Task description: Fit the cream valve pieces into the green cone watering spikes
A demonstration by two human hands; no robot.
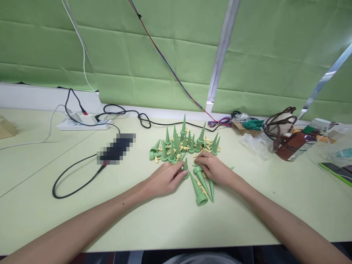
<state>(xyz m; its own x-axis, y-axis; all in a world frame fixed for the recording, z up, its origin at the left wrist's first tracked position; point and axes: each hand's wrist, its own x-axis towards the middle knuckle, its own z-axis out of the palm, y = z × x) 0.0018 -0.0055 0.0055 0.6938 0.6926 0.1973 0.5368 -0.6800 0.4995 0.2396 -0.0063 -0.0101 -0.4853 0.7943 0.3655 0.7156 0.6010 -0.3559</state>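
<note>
My left hand [167, 178] is closed round the base of a green plastic spike [186, 165], which stands point up between thumb and fingers. To its right, my right hand [211, 165] pinches a small yellow piece [195, 157], only partly visible at the fingertips. Below the hands a green spike with a wide open base [198, 190] lies on its side, and another ribbed-collar spike [202, 178] lies alongside. Small yellow valve-like pieces [202, 189] rest between them. Beyond the hands, several green spikes [172, 151] stand or lie in a cluster, mixed with yellow pieces.
On the left, a blurred dark device [117, 148] lies with a black cable [55, 183] looping toward me. Behind it sits a white power strip [84, 124]. At right are a brown bottle [295, 146], clear plastic bags [257, 145] and a green-edged phone [337, 174].
</note>
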